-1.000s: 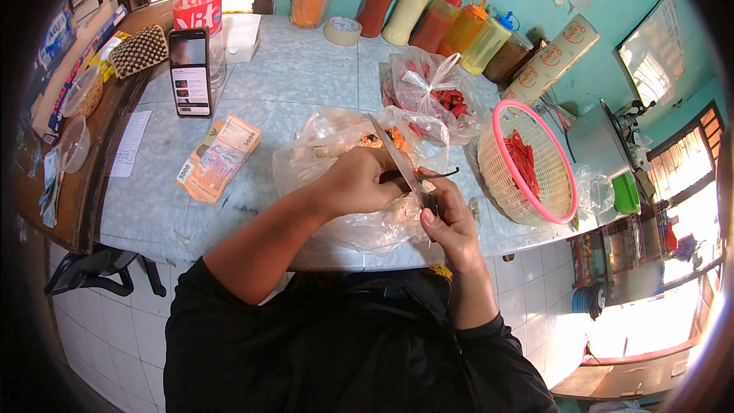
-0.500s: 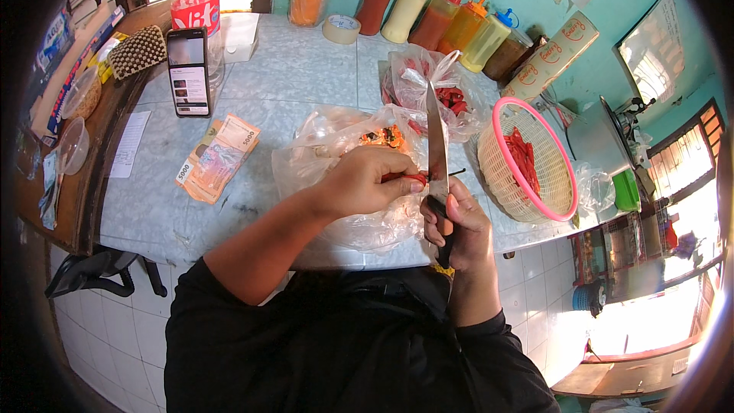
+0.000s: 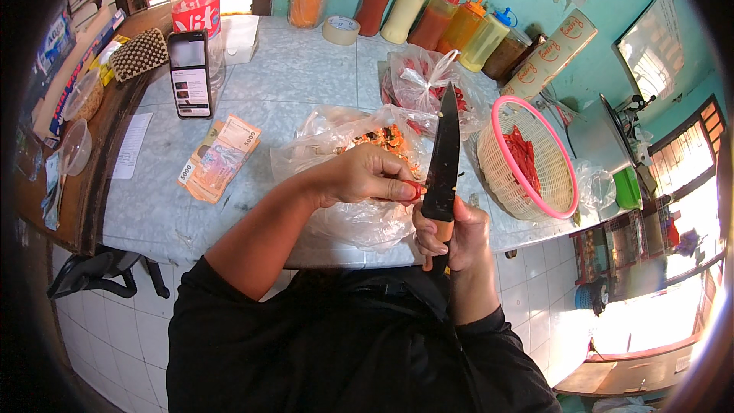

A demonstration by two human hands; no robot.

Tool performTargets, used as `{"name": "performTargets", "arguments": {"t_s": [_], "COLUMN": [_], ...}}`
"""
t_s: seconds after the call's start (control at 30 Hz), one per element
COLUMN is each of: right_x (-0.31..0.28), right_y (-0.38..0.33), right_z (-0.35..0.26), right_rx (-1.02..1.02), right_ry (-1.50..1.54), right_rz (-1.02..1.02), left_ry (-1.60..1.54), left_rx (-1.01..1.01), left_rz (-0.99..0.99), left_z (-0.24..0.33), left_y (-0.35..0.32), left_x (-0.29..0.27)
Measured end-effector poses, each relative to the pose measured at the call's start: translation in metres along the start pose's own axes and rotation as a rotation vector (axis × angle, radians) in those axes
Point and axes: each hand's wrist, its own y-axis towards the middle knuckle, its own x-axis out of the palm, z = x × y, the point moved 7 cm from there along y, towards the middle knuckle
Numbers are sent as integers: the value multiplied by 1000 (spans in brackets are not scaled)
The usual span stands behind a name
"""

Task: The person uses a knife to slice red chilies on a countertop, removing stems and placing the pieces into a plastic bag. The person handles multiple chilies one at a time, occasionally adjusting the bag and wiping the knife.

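Observation:
My left hand [image 3: 363, 174] pinches a red chili pepper [image 3: 414, 190], most of it hidden by the fingers. Close beside the chili, a knife [image 3: 444, 149] points up and away, its broad dark blade flecked with small pale bits. My right hand [image 3: 468, 237] is wrapped round the knife's handle, thumb raised toward the blade. Beneath both hands spreads a crumpled clear plastic bag [image 3: 344, 227] with orange, red and dark scraps [image 3: 391, 139] on it. To the right, a cream basket with a pink rim [image 3: 563, 130] holds red chilies [image 3: 521, 159].
A tied clear bag of red chilies [image 3: 428, 80] lies beyond the knife. Several sauce bottles [image 3: 403, 11] line the wall near a tape roll [image 3: 341, 30]. On the left are banknotes [image 3: 222, 157], an upright phone [image 3: 190, 80] and a paper sheet [image 3: 131, 145].
The knife has turned in my right hand, so its blade now shows a broad dark face. The dark stem that stuck out past the blade no longer shows on the chili.

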Motion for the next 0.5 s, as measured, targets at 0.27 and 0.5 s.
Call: {"name": "performTargets", "arguments": {"t_s": [0.27,0.5], "right_x": [-1,-5], "right_y": [-5,-4], "right_z": [-1,-38], "right_rx": [-56,-151], "right_ry": [45,-482], "right_rz": [-119,307], "left_ry": [-2,-32], "left_rx": [-8,-29], "left_rz": [-114,38], "left_z": [1,-1], "left_y": [-1,1], "left_x": [5,-5]}}
